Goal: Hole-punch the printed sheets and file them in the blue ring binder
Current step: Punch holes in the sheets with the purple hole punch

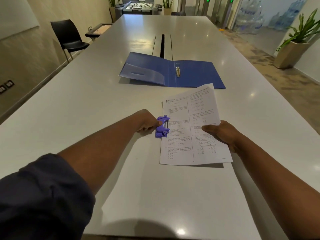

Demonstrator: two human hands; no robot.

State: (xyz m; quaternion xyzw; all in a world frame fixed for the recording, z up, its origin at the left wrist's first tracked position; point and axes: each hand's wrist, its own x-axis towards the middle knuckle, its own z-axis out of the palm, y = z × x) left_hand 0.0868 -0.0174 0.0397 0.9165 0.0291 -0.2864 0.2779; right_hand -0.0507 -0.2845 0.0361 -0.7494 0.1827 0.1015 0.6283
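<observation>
The left hand (147, 122) has its fingers (144, 129) curled round a small purple hole punch (162, 127), gripping it from the left side. The punch sits on the left edge of the printed sheets (192, 129), about halfway along that edge, with its slot facing the paper and two thin metal pins showing at its right side. The right hand (223, 134) pinches the right edge of the sheets, thumb lying on top of the page and the other fingers hidden beneath it.

The sheets are white, printed in two columns of small black text with a few boxed diagrams and a vertical rule down the middle; the wording is too small to read. The far right corner curls upward, while the near edge casts a shadow on the pale grey bench (86, 104).

Beyond the sheets, well apart from the punch, the blue ring binder (194, 75) lies open and flat on the bench. Its metal ring mechanism (178, 71) runs along the spine, and a translucent pocket (143, 74) covers the inside of the left cover. The far top corner of the sheets overlaps the binder's near edge in this view.

A dark sleeve (39, 196) covers the left upper arm.
</observation>
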